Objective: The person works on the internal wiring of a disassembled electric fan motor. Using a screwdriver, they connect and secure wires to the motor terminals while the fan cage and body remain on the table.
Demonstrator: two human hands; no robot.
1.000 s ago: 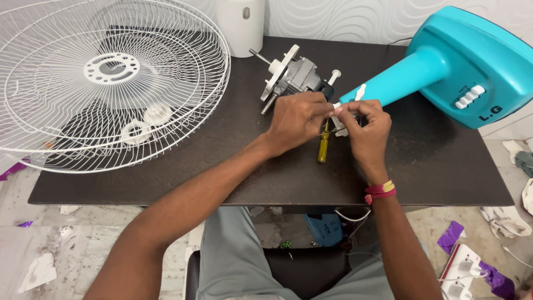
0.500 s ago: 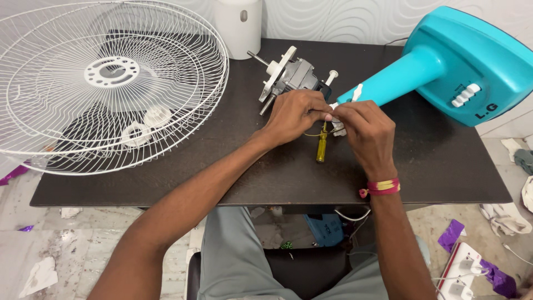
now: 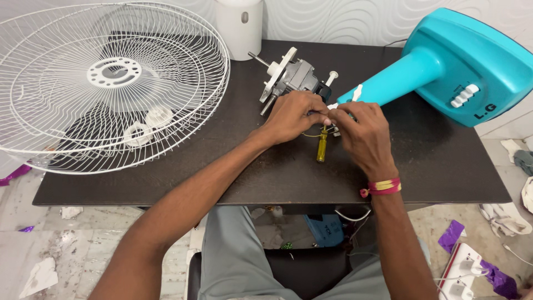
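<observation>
A grey fan motor (image 3: 297, 78) with a white front plate and a bare shaft lies on the dark table (image 3: 444, 166), joined to the neck of a turquoise fan stand (image 3: 461, 69). My left hand (image 3: 294, 115) and my right hand (image 3: 361, 130) meet just below the motor, fingertips pinched together on thin wires (image 3: 319, 133) that come out of it. What exactly each fingertip grips is hidden. A yellow-handled screwdriver (image 3: 321, 145) lies on the table under my hands, touching neither.
A large white wire fan guard (image 3: 105, 83) covers the table's left half, with two white round caps (image 3: 149, 125) beneath it. A white cylinder (image 3: 240, 28) stands at the back. Purple scraps, cloth and a white power strip (image 3: 461, 272) lie on the floor.
Both hands stay pinched together at the wires beside the motor; only the fingers have shifted slightly. The screwdriver, motor and guard have not moved.
</observation>
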